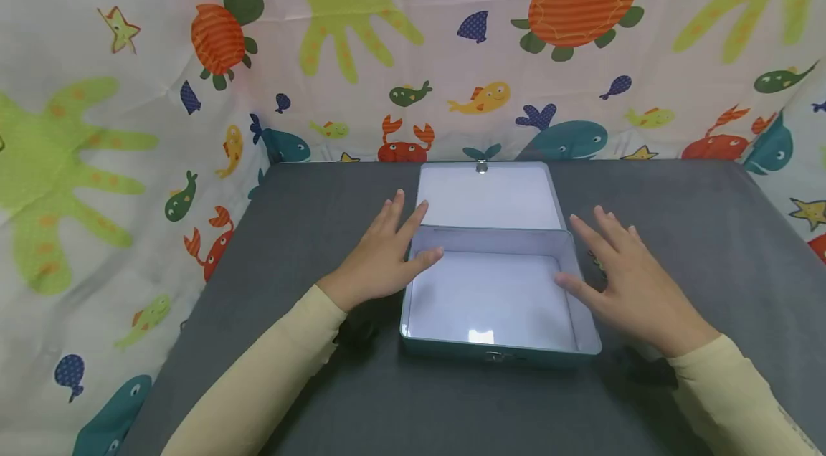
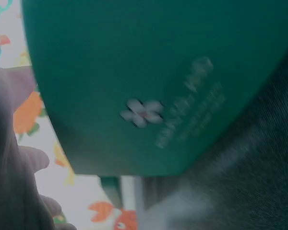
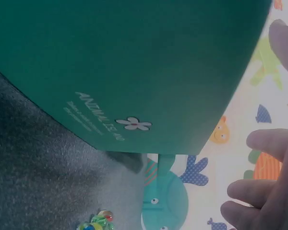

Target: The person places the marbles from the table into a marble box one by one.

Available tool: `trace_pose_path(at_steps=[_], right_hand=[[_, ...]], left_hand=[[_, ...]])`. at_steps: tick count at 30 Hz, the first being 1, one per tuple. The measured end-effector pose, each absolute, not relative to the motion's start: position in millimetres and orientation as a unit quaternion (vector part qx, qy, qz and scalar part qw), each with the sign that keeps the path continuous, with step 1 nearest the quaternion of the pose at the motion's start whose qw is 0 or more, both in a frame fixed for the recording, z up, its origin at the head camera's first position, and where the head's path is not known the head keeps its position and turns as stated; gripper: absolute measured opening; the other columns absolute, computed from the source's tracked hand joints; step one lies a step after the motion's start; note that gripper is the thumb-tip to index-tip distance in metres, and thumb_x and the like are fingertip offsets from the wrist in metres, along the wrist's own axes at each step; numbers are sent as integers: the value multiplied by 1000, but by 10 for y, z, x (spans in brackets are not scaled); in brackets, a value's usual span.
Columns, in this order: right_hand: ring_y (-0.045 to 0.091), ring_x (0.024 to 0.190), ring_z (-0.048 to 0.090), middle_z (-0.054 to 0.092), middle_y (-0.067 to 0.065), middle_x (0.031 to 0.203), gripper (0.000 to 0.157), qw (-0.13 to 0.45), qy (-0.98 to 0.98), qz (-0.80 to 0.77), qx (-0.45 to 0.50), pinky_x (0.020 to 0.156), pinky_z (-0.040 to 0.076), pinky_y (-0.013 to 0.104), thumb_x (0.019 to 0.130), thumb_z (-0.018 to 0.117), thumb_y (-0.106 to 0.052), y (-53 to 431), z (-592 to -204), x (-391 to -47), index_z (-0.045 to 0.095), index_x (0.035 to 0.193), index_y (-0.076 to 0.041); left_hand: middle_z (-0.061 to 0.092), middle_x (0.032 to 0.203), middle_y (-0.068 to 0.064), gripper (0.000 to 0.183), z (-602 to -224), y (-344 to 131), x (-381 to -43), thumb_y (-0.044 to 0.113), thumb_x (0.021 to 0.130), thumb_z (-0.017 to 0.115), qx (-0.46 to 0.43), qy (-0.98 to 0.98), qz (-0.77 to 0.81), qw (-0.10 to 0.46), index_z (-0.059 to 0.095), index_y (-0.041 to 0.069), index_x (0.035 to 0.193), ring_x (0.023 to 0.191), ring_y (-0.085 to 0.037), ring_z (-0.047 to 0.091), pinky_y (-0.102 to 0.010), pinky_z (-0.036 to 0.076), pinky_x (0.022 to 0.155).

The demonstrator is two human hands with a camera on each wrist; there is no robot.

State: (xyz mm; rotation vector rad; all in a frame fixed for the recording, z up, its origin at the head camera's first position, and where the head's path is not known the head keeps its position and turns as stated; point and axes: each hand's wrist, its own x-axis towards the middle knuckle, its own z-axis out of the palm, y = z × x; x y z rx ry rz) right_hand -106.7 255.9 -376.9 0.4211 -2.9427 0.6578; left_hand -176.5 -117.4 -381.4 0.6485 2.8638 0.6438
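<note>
A green tin box point(image 1: 490, 355) with a pale inside stands on the grey table, its lid point(image 1: 488, 194) folded back away from me. Nothing lies in the box. My left hand point(image 1: 383, 255) is at its left rim with fingers spread; whether it touches the rim I cannot tell. On the other side my right hand point(image 1: 632, 284) hovers by the right rim, fingers spread and holding nothing. Both wrist views show the box's green sides point(image 2: 110, 72) with a white flower and lettering. A small cluster of shiny, coloured pieces point(image 3: 100, 223) lies right of the box, mostly hidden by my right hand in the head view.
Grey cloth covers the table point(image 1: 310, 212). A white curtain point(image 1: 361, 112) printed with sea animals hangs behind the table and along its left and right sides. A metal clasp point(image 1: 481, 166) sits on the lid's far edge.
</note>
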Motion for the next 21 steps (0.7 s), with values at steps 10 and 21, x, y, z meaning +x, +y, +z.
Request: trace_pose_path(at_steps=[10, 21], right_hand=[[51, 155, 20, 22, 29, 169, 95, 44, -968, 212, 125, 126, 6, 61, 93, 73, -56, 2583, -3802, -1012, 33, 165, -9], [53, 144, 38, 42, 31, 157, 70, 96, -960, 243, 105, 125, 8, 66, 101, 67, -42, 2728, -3913, -1022, 47, 156, -3]], left_hand=[[-4, 176, -10, 89, -3999, -1229, -2009, 79, 97, 41, 183, 948, 249, 81, 13, 36, 170, 161, -41, -2, -77, 23, 114], [5, 176, -9, 84, -4241, -1271, -2137, 75, 100, 39, 200, 909, 349, 112, 12, 38, 170, 161, -37, 9, -75, 23, 116]])
